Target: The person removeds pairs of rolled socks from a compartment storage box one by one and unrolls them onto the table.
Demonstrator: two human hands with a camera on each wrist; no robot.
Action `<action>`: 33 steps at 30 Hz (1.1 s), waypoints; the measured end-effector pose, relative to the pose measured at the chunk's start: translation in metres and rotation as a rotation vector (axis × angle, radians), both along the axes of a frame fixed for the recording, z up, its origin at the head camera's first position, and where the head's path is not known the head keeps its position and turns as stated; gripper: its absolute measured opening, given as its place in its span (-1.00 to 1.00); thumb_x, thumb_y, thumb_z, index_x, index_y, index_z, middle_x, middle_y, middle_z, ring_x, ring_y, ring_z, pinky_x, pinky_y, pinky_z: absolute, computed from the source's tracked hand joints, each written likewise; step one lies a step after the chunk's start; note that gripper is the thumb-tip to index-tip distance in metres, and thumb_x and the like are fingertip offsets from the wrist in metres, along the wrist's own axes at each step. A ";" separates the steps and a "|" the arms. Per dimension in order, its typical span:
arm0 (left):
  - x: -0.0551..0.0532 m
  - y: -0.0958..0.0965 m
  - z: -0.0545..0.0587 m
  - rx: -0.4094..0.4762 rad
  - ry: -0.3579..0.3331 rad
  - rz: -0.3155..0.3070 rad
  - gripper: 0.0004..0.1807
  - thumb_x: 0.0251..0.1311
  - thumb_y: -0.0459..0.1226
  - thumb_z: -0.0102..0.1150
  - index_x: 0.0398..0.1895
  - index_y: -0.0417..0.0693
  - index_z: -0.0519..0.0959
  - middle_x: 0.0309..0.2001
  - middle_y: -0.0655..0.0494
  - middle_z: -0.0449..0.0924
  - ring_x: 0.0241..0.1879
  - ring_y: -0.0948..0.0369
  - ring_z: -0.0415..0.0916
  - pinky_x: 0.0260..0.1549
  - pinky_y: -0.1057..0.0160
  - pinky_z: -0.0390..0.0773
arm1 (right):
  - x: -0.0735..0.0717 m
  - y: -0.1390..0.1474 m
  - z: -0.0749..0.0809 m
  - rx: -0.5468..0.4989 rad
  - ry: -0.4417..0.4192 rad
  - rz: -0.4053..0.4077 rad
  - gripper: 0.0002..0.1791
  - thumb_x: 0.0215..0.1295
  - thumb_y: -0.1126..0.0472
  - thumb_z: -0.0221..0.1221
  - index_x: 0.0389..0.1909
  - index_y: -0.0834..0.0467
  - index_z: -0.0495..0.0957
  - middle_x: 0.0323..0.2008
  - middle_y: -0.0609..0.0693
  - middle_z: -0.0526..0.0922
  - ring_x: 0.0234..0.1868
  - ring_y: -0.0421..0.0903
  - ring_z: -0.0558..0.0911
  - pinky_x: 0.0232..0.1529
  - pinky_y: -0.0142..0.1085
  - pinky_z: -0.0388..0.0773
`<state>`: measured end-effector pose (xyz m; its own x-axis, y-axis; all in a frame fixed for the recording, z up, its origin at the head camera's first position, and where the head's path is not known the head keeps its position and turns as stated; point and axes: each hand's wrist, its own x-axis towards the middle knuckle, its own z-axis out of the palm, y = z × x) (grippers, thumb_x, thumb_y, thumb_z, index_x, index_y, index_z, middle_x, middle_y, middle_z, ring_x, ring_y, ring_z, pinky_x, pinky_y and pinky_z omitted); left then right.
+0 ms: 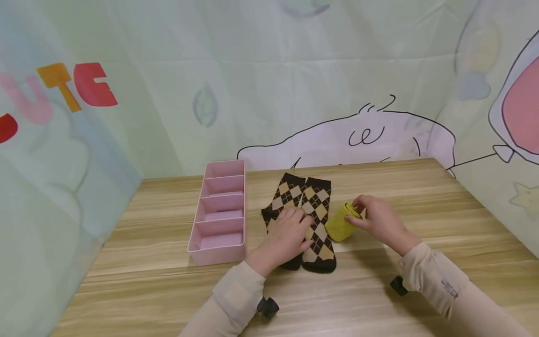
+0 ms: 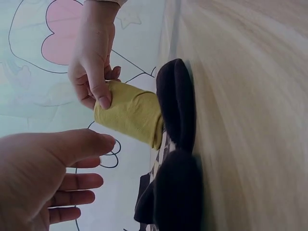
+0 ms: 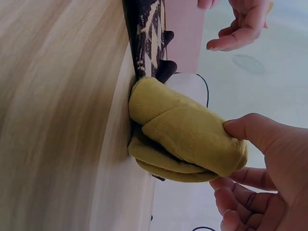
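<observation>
My right hand (image 1: 381,222) pinches the upper end of a rolled yellow cloth bundle, likely rolled socks (image 3: 187,125), between thumb and fingers. The bundle's lower end meets the tabletop, and it stands tilted beside a pair of argyle socks (image 1: 317,220). These socks are black, tan and cream and lie flat side by side. Over the left sock hovers my left hand (image 1: 286,236), partly covering it in the head view. In the left wrist view that hand's thumb and fingers (image 2: 79,197) are apart, holding nothing.
A pink organizer box (image 1: 216,256) with several compartments stands left of the socks. The wood-grain table (image 1: 337,304) ends at a printed curtain (image 1: 269,70) behind. A dark wrist device (image 1: 268,307) hangs beneath the left sleeve.
</observation>
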<state>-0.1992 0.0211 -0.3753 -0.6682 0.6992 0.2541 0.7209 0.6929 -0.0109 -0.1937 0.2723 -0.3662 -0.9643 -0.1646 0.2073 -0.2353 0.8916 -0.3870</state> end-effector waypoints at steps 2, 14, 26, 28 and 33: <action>0.000 0.003 0.000 -0.007 -0.014 -0.003 -0.53 0.15 0.00 0.26 0.04 -0.04 0.52 0.02 0.06 0.51 0.12 0.11 0.40 0.25 0.12 0.32 | 0.000 0.001 -0.001 0.000 0.006 0.000 -0.65 0.16 0.08 0.29 -0.19 0.28 0.55 -0.33 0.09 0.66 -0.47 -0.17 0.49 -0.44 -0.34 0.45; -0.003 0.016 -0.008 -0.029 0.002 -0.001 -0.55 0.19 0.00 0.22 0.07 -0.01 0.52 0.02 0.09 0.53 0.10 0.14 0.42 0.19 0.16 0.37 | 0.003 0.005 -0.004 0.018 0.025 -0.017 -0.64 0.19 0.07 0.28 -0.16 0.28 0.57 -0.31 0.11 0.67 -0.47 -0.16 0.52 -0.44 -0.30 0.48; -0.002 0.043 -0.014 0.012 0.027 0.060 -0.57 0.15 0.02 0.26 0.02 0.02 0.54 -0.07 0.17 0.56 0.06 0.19 0.45 0.20 0.19 0.36 | 0.008 0.006 -0.011 -0.032 0.011 -0.070 -0.70 0.19 0.08 0.28 -0.25 0.25 0.58 -0.34 0.09 0.66 -0.48 -0.16 0.49 -0.46 -0.36 0.42; -0.001 0.048 -0.016 0.024 0.024 0.062 -0.57 0.13 0.02 0.28 -0.01 0.02 0.55 -0.08 0.17 0.57 0.03 0.20 0.45 0.18 0.20 0.36 | 0.010 0.006 -0.011 -0.035 0.013 -0.078 -0.71 0.19 0.08 0.28 -0.26 0.25 0.58 -0.34 0.09 0.67 -0.48 -0.17 0.48 -0.47 -0.37 0.40; 0.000 0.057 -0.019 0.031 0.031 0.067 -0.58 0.10 0.02 0.31 -0.05 0.03 0.56 -0.05 0.18 0.59 0.03 0.22 0.47 0.15 0.23 0.38 | 0.013 0.007 -0.012 -0.050 0.020 -0.086 -0.71 0.18 0.08 0.30 -0.27 0.25 0.59 -0.35 0.09 0.67 -0.48 -0.18 0.48 -0.47 -0.36 0.40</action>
